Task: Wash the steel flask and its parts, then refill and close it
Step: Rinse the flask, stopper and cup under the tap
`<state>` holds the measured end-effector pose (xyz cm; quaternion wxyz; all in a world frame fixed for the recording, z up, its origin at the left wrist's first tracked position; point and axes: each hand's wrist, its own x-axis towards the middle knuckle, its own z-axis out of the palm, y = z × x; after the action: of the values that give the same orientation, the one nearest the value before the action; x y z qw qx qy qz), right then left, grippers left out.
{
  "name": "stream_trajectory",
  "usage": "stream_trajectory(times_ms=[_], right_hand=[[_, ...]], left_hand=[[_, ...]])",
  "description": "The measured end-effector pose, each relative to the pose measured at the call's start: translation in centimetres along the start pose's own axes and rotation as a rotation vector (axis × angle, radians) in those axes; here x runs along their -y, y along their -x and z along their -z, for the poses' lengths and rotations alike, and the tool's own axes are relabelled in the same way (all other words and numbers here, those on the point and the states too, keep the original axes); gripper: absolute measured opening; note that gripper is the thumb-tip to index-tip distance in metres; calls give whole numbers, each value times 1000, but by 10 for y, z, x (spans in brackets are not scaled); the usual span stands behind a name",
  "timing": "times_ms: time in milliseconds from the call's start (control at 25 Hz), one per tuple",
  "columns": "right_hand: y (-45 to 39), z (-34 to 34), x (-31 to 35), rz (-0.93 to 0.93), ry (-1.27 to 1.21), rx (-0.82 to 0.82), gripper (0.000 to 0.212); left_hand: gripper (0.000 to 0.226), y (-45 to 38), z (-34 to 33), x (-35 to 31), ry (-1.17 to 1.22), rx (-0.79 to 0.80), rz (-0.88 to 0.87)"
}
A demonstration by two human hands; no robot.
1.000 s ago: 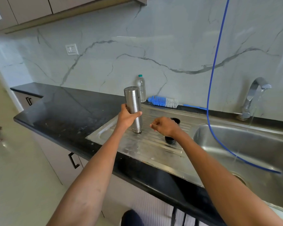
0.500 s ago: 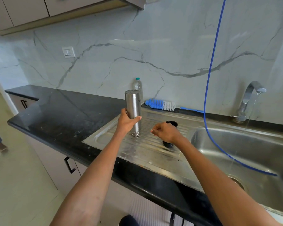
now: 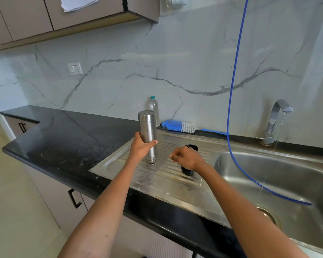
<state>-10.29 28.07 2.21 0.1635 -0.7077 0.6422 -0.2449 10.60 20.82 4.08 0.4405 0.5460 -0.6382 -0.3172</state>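
Head view: the right hand point(image 3: 186, 158), at 1 o'clock, curls loosely over the black cap parts point(image 3: 188, 171); actual grip cannot be confirmed. At 12 o'clock the left hand point(image 3: 141, 148) grips the steel flask point(image 3: 148, 135), inverted on the drainboard point(image 3: 168, 185). Judgement: washing appears done; refilling and closing remain. Flask lettering is partly visible, illegible. The tap point(image 3: 276, 121), at 2 o'clock, runs.

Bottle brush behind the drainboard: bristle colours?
Blue bristles at the tip, white nearer the blue handle, on the bottle brush; head view, the only one.
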Motion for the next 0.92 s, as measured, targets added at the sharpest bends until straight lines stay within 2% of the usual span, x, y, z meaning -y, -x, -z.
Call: stream_trajectory(times_ms=[280,600,680,720,760,840,920], right_hand=[[0,1,-4,11,7,-12,21],[-4,-2,-3,3,-7,-2,22],[-3,-1,-6,3,-35,-21,22],[-2,0,-7,10,-71,-54,22],[1,2,-9,19,-123,-109,23],[8,9,-15,18,-258,-271,24],[17,16,-24,-7,-377,-418,22]], left_hand=[[72,0,0,-2,-6,-3,9],[103,0,-1,1,37,32,24],[112,3,1,0,38,-38,11],[111,8,2,-1,31,-140,-14],[102,15,3,-2,29,-269,-81],[67,38,-1,-7,37,-468,-320],[34,62,-9,-17,41,-433,-481]])
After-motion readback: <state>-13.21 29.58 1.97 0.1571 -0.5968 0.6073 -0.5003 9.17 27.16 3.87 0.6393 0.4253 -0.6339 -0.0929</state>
